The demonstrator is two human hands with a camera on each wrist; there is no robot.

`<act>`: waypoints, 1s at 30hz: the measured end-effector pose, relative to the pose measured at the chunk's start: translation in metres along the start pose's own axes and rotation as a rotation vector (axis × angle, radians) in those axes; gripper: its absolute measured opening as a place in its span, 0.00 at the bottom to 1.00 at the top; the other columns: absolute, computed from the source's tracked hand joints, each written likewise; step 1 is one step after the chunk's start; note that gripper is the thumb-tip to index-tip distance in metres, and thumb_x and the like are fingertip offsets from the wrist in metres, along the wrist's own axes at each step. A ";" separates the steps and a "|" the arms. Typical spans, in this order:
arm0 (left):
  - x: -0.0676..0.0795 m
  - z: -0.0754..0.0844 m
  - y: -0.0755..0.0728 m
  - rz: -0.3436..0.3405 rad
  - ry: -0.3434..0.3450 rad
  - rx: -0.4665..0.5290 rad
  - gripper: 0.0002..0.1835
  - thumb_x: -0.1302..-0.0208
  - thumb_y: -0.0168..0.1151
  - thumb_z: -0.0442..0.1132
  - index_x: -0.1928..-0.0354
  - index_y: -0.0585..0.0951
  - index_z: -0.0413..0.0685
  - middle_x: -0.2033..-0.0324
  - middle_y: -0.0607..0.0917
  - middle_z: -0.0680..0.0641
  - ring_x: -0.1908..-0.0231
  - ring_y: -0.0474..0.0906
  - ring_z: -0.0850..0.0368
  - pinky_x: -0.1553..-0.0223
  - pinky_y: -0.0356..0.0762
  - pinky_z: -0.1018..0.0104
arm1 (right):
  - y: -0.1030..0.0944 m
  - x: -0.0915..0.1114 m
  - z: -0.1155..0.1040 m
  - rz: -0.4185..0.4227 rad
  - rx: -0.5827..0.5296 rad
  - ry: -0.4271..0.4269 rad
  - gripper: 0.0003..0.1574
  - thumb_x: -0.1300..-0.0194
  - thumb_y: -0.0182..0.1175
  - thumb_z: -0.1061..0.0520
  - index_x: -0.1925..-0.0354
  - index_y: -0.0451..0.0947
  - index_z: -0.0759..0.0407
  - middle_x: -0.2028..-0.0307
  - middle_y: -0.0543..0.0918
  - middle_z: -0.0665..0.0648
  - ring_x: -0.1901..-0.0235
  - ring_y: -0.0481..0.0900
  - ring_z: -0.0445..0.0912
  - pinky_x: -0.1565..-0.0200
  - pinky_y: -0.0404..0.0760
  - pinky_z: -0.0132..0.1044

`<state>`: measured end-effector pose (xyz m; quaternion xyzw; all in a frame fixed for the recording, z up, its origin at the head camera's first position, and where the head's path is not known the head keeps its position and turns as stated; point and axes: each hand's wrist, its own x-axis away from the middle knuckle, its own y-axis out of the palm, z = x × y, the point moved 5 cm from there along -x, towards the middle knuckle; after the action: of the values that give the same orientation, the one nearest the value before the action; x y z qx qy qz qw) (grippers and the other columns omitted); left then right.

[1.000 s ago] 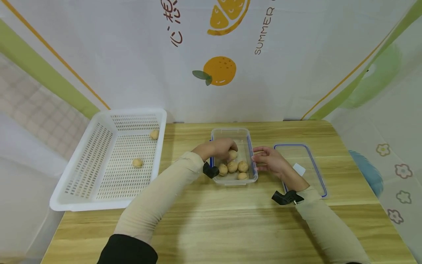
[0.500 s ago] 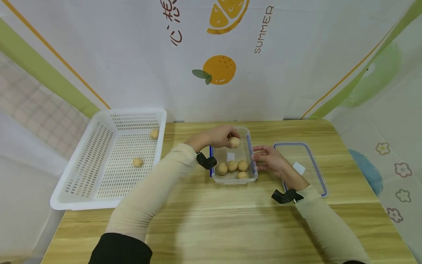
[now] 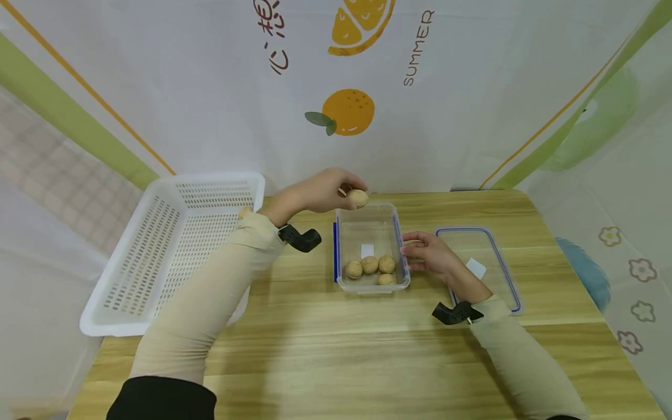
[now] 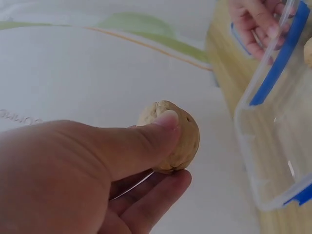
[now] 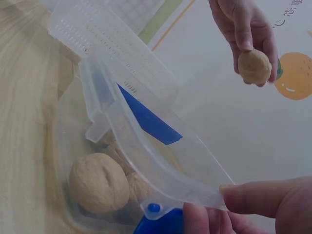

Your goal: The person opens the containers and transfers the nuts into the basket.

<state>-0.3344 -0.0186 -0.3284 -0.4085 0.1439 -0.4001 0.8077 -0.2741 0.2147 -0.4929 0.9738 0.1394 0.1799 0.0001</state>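
Note:
Between thumb and fingers, my left hand (image 3: 326,189) pinches a walnut (image 3: 358,199), raised above the far end of a clear plastic food container (image 3: 395,219). The left wrist view shows this walnut (image 4: 185,141) close up, the thumb lying across it. Several walnuts (image 3: 370,265) lie inside the container, grouped at its near end, by a small white square. At the container's right side, my right hand (image 3: 433,256) grips the wall. The right wrist view shows its thumb (image 5: 258,196) at the rim and fingers low on the outside, near a blue latch (image 5: 161,222).
A white perforated basket (image 3: 115,291) stands on the left; one walnut (image 3: 245,212) shows in it, and my left sleeve covers part of it. The clear lid (image 3: 490,256) with a blue seal lies at right, partly under my right wrist. A printed curtain (image 3: 220,116) hangs behind the table.
My left hand has lifted a walnut out of the container, moving up and away toward the curtain, slightly left. My right hand has stayed at the container's side.

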 end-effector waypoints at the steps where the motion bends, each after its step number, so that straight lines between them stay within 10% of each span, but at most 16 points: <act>1: 0.003 0.001 -0.004 0.007 0.004 0.008 0.23 0.29 0.63 0.29 0.34 0.75 0.32 0.40 0.80 0.37 0.40 0.77 0.44 0.38 0.75 0.59 | 0.000 0.000 0.000 0.000 0.002 -0.002 0.30 0.26 0.56 0.67 0.32 0.59 0.76 0.64 0.80 0.50 0.64 0.80 0.39 0.66 0.85 0.32; 30: 0.114 -0.073 -0.083 0.314 -0.250 0.100 0.25 0.30 0.63 0.30 0.32 0.74 0.35 0.36 0.76 0.37 0.39 0.73 0.44 0.37 0.73 0.51 | 0.001 0.001 0.000 0.004 0.015 -0.021 0.28 0.25 0.55 0.68 0.32 0.60 0.75 0.63 0.80 0.49 0.64 0.80 0.38 0.65 0.85 0.32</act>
<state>-0.3463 -0.1743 -0.2990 -0.3869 0.0842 -0.2223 0.8910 -0.2729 0.2144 -0.4921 0.9758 0.1388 0.1687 -0.0061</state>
